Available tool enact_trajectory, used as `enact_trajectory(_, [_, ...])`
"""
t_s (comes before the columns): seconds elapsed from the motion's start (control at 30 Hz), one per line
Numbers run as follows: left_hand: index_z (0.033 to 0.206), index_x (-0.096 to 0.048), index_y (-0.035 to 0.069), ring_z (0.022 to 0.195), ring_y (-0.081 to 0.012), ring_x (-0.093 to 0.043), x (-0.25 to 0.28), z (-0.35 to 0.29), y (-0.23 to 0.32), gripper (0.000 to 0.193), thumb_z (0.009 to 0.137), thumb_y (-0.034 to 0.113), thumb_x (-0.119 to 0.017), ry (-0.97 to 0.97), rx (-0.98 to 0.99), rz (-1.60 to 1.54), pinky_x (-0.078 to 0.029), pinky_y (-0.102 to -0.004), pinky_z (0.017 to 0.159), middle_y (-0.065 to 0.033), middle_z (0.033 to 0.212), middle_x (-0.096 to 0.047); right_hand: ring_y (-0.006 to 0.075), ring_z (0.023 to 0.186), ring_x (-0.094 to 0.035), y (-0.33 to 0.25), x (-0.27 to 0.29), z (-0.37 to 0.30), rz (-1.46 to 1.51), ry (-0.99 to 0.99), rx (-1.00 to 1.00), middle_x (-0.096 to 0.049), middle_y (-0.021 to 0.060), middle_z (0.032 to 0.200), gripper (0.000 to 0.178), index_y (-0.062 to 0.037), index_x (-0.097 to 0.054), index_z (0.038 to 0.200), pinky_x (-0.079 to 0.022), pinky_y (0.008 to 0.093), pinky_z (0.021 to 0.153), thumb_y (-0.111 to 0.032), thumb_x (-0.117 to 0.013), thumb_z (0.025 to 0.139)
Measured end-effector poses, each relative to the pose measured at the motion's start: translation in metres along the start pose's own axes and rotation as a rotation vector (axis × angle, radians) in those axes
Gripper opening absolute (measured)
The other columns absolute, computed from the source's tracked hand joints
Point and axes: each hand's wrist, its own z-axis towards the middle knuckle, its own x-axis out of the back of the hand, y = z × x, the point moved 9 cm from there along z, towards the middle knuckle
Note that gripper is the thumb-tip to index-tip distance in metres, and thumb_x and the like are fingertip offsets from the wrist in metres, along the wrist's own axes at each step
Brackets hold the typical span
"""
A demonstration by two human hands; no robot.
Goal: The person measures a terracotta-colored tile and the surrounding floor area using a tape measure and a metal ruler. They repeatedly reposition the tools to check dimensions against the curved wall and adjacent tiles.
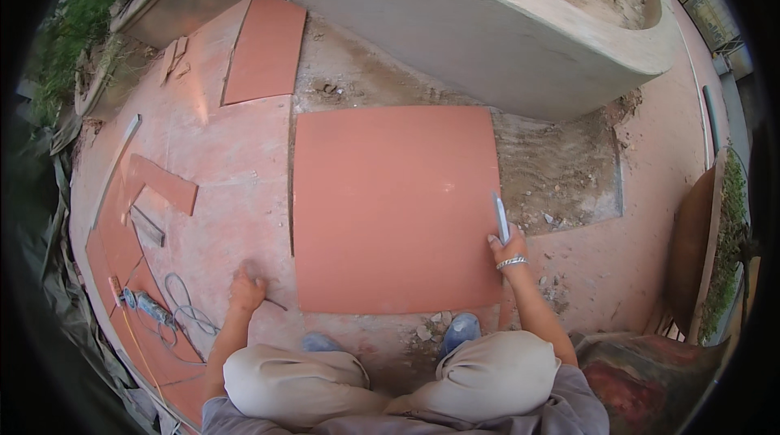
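Observation:
A large square terracotta tile (396, 207) lies flat on the paved ground in front of my knees. My right hand (507, 250), with a bracelet at the wrist, rests at the tile's right edge and grips a slim pale marking tool (500, 216) that points away from me along that edge. My left hand (245, 288) presses on the pavement left of the tile's near corner, fingers curled, beside a thin dark pencil-like stick (275, 302); whether it holds anything I cannot tell. I squat, both shoes showing by the tile's near edge.
Bare mortar and dirt (557, 171) lies right of the tile, under a curved grey concrete planter wall (487, 29). A cut tile piece (266, 49) lies beyond. Tile offcuts (162, 183), an angle grinder (149, 306) with looped cable at left. Rubble bits near my feet.

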Motion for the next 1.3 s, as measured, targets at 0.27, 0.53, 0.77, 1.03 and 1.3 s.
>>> enact_trajectory(0.27, [0.145,-0.039,0.003,0.117,-0.0464,-0.055,-0.007,-0.007,-0.016,0.067,0.086,0.023,-0.06,0.052,0.006,0.074,-0.047,-0.0501,0.099,-0.0305,0.132,-0.05,0.0424,0.098,-0.066,0.016,-0.016,0.044,-0.016,-0.186,-0.106,-0.069,0.0265,0.102,0.042,0.001,-0.066,0.11,-0.051,0.0466,0.088,-0.033,-0.071,0.087])
enact_trajectory(0.53, [0.149,-0.037,0.008,0.125,-0.043,-0.049,-0.01,-0.012,-0.032,0.065,0.088,0.022,-0.058,0.032,0.18,0.043,-0.045,-0.0502,0.102,-0.0244,0.136,-0.046,0.0409,0.098,-0.067,0.016,-0.018,0.048,-0.041,-0.224,-0.111,-0.07,0.0238,0.103,0.042,-0.0022,-0.067,0.108,-0.052,0.0451,0.087,-0.038,-0.071,0.087])
enact_trajectory(0.77, [0.146,-0.04,0.006,0.131,-0.0422,-0.043,0.005,-0.01,-0.007,0.064,0.087,0.02,-0.061,0.092,0.163,0.12,-0.037,-0.0518,0.109,-0.024,0.14,-0.046,0.0412,0.098,-0.067,0.021,-0.023,0.051,-0.082,-0.238,-0.107,-0.07,0.0243,0.104,0.048,-0.0007,-0.065,0.111,-0.052,0.0446,0.086,-0.039,-0.075,0.084])
enact_trajectory(1.03, [0.13,-0.055,0.0,0.119,-0.0428,-0.053,-0.007,-0.009,0.065,0.051,0.084,0.02,-0.066,0.233,-0.195,-0.242,-0.043,-0.0489,0.102,-0.0266,0.123,-0.058,0.0408,0.098,-0.067,0.022,-0.023,0.052,-0.043,-0.227,-0.124,-0.07,0.0246,0.104,0.049,0.0009,-0.065,0.111,-0.052,0.0441,0.087,-0.037,-0.077,0.082])
enact_trajectory(1.3, [0.121,-0.06,0.001,0.097,-0.0359,-0.066,-0.024,-0.013,0.101,0.041,0.086,0.02,-0.068,0.05,-0.224,-0.414,-0.053,-0.0442,0.087,-0.0209,0.107,-0.067,0.041,0.097,-0.067,0.022,-0.023,0.053,-0.055,-0.215,-0.119,-0.07,0.0247,0.103,0.051,0.001,-0.065,0.112,-0.053,0.0443,0.086,-0.037,-0.079,0.08])
